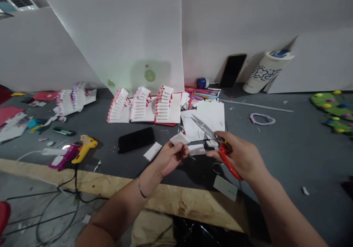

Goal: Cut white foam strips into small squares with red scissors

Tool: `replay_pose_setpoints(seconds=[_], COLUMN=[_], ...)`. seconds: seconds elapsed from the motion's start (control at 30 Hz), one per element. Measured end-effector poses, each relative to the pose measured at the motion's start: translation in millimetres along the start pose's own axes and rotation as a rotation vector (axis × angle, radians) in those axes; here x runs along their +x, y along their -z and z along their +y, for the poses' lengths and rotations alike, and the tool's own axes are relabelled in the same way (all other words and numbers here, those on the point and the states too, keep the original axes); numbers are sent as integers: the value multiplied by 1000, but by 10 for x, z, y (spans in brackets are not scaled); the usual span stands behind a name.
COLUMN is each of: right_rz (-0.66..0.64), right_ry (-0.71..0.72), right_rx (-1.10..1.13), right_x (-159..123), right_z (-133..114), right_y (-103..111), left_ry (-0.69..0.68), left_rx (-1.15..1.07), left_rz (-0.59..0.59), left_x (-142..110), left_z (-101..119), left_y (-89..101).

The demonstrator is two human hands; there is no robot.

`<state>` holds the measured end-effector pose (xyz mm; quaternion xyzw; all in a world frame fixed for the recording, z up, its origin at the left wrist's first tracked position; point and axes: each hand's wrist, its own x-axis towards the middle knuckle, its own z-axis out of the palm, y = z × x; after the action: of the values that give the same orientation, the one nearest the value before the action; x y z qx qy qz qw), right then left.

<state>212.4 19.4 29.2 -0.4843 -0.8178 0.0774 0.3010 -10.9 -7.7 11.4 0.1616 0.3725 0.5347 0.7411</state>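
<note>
My left hand pinches a small folded piece of white paper above the dark table. In my right hand is a pair of scissors with red handles, its blades pointing up and left. The blades look closed or nearly so, and they are apart from the held paper. Below and between the hands lies another white paper piece. One more folded white piece rests left of my left hand, beside a black phone. White sheets lie behind the scissors.
Rows of white folded strips with red ends stand at the back. A yellow glue gun, a stapler and cables are at left. At right are a tilted patterned cup, an upright phone and a lilac ring.
</note>
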Motion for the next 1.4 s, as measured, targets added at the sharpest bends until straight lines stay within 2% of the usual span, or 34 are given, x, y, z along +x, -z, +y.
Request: replay_pose_setpoints(seconds=[0.1, 0.23, 0.33, 0.5, 0.6, 0.67, 0.73, 0.8, 0.87, 0.93, 1.03, 1.13, 1.2, 1.27, 1.33, 1.4], right_rz=[105, 316, 396, 396, 385, 377, 365, 358, 346, 327, 284, 264, 254, 247, 244, 244], right_ry=[-94, -232, -297, -307, -286, -277, -274, -276, -278, -278, -271, -260, -249, -230, -195, -162], right_rx=[-46, -89, -87, -62, -50, -41, -37, -38, -44, -50, -54, -57, -59, -59, -61, -68], right_x=[51, 107, 133, 156, 163, 162, 155, 143, 133, 125, 117, 110, 107, 105, 104, 103], right_z=[100, 254, 342, 365, 345, 336, 330, 325, 319, 311, 296, 285, 283, 282, 278, 268], right_y=[81, 170, 202, 217, 219, 223, 228, 228, 222, 210, 189, 161, 135, 109, 88, 79], left_ry=[-32, -151, -233, -376, -347, -376, -491, -599, -637, -622, -462, -276, -278, -352, -415, -431], left_rx=[129, 441, 619, 870, 973, 1115, 1278, 1425, 1571, 1752, 2061, 2178, 2139, 2009, 1770, 1390], left_rz=[0, 15, 16, -5, -14, 1, 44, 70, 109, 245, 479, 520, 510, 489, 465, 434], left_x=[29, 56, 77, 303, 521, 603, 589, 469, 262, 9, -343, -548, -582, -533, -414, -249], left_z=[9, 5, -11, -134, -302, -393, -401, -294, -92, 143, 410, 485, 465, 437, 419, 400], left_y=[3, 15, -51, -412, -658, -760, -780, -704, -534, -287, 138, 461, 561, 568, 500, 372])
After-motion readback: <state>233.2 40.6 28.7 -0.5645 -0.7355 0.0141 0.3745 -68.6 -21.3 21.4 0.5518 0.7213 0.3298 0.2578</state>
